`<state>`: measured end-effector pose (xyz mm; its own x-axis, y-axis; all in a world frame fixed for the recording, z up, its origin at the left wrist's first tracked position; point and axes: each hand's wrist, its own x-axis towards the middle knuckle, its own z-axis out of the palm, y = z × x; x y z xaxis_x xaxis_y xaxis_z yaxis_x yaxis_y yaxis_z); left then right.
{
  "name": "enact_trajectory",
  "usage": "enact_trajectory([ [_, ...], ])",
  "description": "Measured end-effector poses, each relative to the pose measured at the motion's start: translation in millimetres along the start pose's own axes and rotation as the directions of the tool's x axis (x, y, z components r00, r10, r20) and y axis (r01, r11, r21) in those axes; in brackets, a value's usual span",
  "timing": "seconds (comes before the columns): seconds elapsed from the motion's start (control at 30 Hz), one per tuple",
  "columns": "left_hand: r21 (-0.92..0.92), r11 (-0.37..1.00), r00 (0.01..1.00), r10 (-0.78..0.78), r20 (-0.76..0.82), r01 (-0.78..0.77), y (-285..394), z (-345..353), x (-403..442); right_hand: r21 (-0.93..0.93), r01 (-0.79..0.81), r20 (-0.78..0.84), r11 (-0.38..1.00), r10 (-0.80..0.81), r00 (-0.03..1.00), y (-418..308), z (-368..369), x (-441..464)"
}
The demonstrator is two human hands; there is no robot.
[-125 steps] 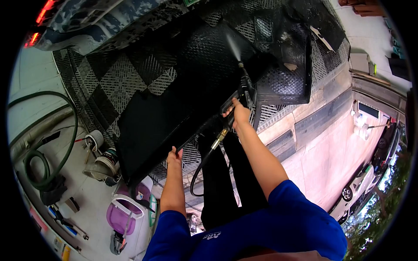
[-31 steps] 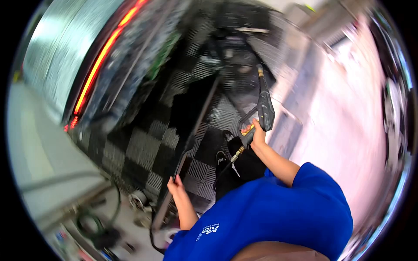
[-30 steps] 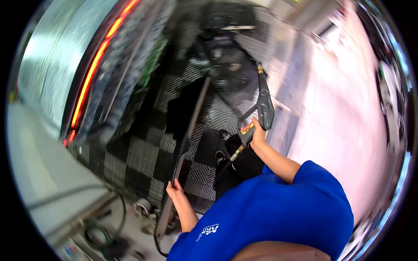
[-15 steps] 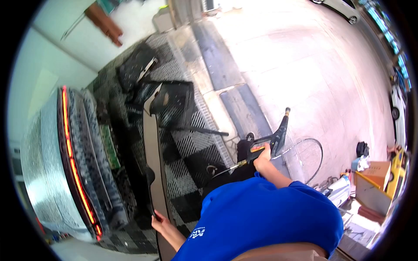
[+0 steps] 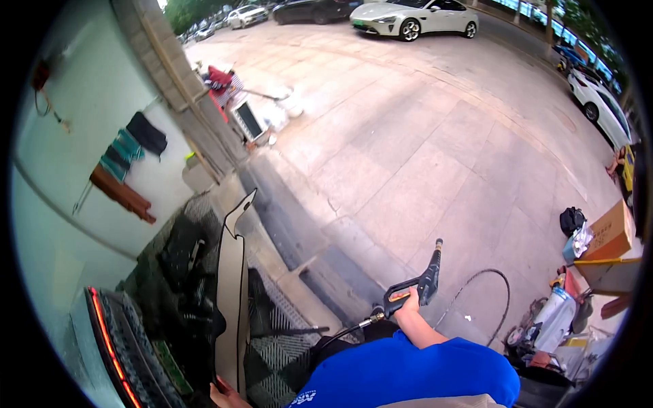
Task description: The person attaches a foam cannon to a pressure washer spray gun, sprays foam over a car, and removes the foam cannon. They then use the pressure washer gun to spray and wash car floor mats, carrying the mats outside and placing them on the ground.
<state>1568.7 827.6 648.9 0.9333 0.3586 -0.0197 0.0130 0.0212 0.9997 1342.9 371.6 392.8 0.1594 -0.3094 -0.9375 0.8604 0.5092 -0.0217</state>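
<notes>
My right hand [image 5: 408,303] is wrapped around the handle of a black pressure washer gun [image 5: 429,280], whose short nozzle points away from me. A hose [image 5: 355,329] joins the gun at a metal fitting near my body. Low on the left, my left hand [image 5: 230,396] grips the edge of a long beige panel with dark trim [image 5: 232,292], partly cut off by the frame. The panel stands lengthwise in front of me, its hooked far end pointing away. Beside it is the rear of a car with a lit red light strip [image 5: 102,319].
Dark parts [image 5: 178,255] lie on the checkered grate floor [image 5: 275,360] at left. Cloths [image 5: 122,153] hang on the wall. A stone step [image 5: 320,265] borders the paving. To the right are a cardboard box [image 5: 610,231], a black bag [image 5: 572,221] and a looped hose [image 5: 507,292]. Cars [image 5: 415,19] are parked beyond.
My view has tilted up and outward, bringing the street and parked cars into sight. Both hands keep their holds; my left hand and the panel now sit lower in the picture.
</notes>
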Motion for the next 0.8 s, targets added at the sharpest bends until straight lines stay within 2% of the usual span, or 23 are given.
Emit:
enact_trajectory([
  [0.03, 0.324, 0.940, 0.992, 0.075, 0.100, -0.103, -2, 34, 3, 0.026, 0.010, 0.023, 1.000, -0.010, 1.000, -13, 23, 11],
  [0.07, 0.320, 0.941, 0.990, 0.077, 0.122, -0.113, 19, 87, -24, 0.047, 0.023, 0.036, 0.999, -0.025, 0.999, -29, 38, 19],
  [0.13, 0.461, 0.886, 0.992, -0.016, 0.128, -0.045, 75, 200, -98, 0.102, 0.032, 0.039, 0.994, -0.036, 0.999, -53, 57, 33],
  [0.17, 0.247, 0.930, 0.916, 0.171, 0.364, -0.272, 43, 203, -73, 0.141, 0.038, 0.045, 0.989, -0.045, 0.998, -64, 71, 41],
  [0.27, 0.270, 0.927, 0.859, 0.096, 0.502, -0.262, 25, 269, -62, 0.165, 0.037, 0.074, 0.986, -0.050, 0.996, -95, 110, 47],
  [0.3, 0.119, 0.982, 0.852, 0.063, 0.520, -0.146, 13, 299, -59, 0.186, 0.045, 0.070, 0.982, -0.059, 0.996, -106, 123, 51],
  [0.33, 0.118, 0.982, 0.840, 0.061, 0.539, -0.147, -1, 331, -57, 0.221, 0.042, 0.070, 0.974, -0.059, 0.996, -116, 139, 56],
  [0.37, -0.178, 0.973, 0.833, -0.024, 0.553, 0.146, -9, 367, -64, 0.251, 0.041, 0.063, 0.967, -0.059, 0.996, -128, 151, 62],
  [0.4, -0.436, 0.795, 0.802, -0.104, 0.588, 0.422, -19, 404, -70, 0.263, 0.037, 0.069, 0.964, -0.057, 0.996, -142, 164, 73],
  [0.43, -0.381, 0.917, 0.846, 0.111, 0.522, 0.115, -34, 442, -77, 0.276, 0.067, 0.070, 0.959, -0.089, 0.993, -155, 176, 82],
  [0.47, -0.369, 0.921, 0.835, 0.106, 0.541, 0.122, -43, 485, -70, 0.292, 0.093, 0.071, 0.952, -0.119, 0.990, -165, 191, 89],
  [0.5, -0.335, 0.895, 0.884, -0.120, 0.452, 0.293, -48, 533, -54, 0.333, 0.093, 0.042, 0.938, -0.114, 0.993, -182, 209, 101],
  [0.53, -0.318, 0.832, 0.873, -0.345, 0.345, 0.454, -57, 579, -49, 0.374, 0.095, 0.013, 0.923, -0.107, 0.994, -205, 228, 114],
  [0.57, -0.303, 0.837, 0.863, -0.333, 0.380, 0.456, -73, 617, -54, 0.404, 0.113, 0.060, 0.908, -0.149, 0.987, -228, 244, 128],
  [0.6, -0.287, 0.842, 0.852, -0.322, 0.414, 0.457, -79, 657, -69, 0.403, 0.157, 0.007, 0.902, -0.175, 0.985, -247, 260, 140],
  [0.67, -0.168, 0.899, 0.822, -0.276, 0.499, 0.404, -86, 738, -101, 0.473, 0.155, 0.045, 0.867, -0.199, 0.979, -282, 289, 162],
  [0.73, -0.131, 0.925, 0.816, -0.241, 0.525, 0.357, -95, 811, -140, 0.467, 0.199, -0.080, 0.862, -0.183, 0.980, -322, 319, 163],
  [0.8, -0.124, 0.935, 0.804, -0.213, 0.555, 0.333, -102, 893, -183, 0.483, 0.232, -0.047, 0.844, -0.240, 0.970, -367, 338, 178],
])
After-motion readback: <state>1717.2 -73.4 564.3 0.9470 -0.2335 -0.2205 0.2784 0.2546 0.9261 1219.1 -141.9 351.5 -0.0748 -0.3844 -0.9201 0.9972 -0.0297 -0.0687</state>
